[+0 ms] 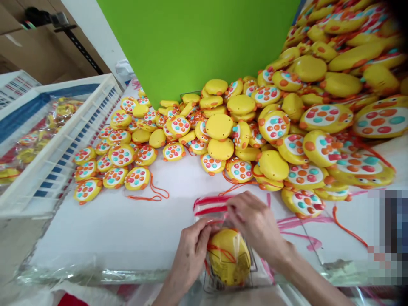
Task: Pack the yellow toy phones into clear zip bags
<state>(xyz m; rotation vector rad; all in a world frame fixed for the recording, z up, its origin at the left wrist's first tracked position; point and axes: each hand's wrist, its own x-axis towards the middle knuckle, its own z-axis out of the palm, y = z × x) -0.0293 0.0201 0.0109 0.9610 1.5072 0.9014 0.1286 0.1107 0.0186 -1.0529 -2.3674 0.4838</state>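
A yellow round toy (228,255) with an orange cord lies back-up inside a clear plastic bag (219,272) at the near edge of the white table (121,225). My left hand (191,250) grips the bag's left side beside the toy. My right hand (255,223) pinches the bag's top, by its red strip (208,204). Behind, a big heap of the same yellow toys (242,123) with coloured buttons spreads across the table.
A white slatted crate (60,144) at the left holds bagged toys. A green board (197,42) stands upright behind the heap. Loose orange cords (149,193) trail onto the table. Cardboard boxes (35,51) sit at the far left.
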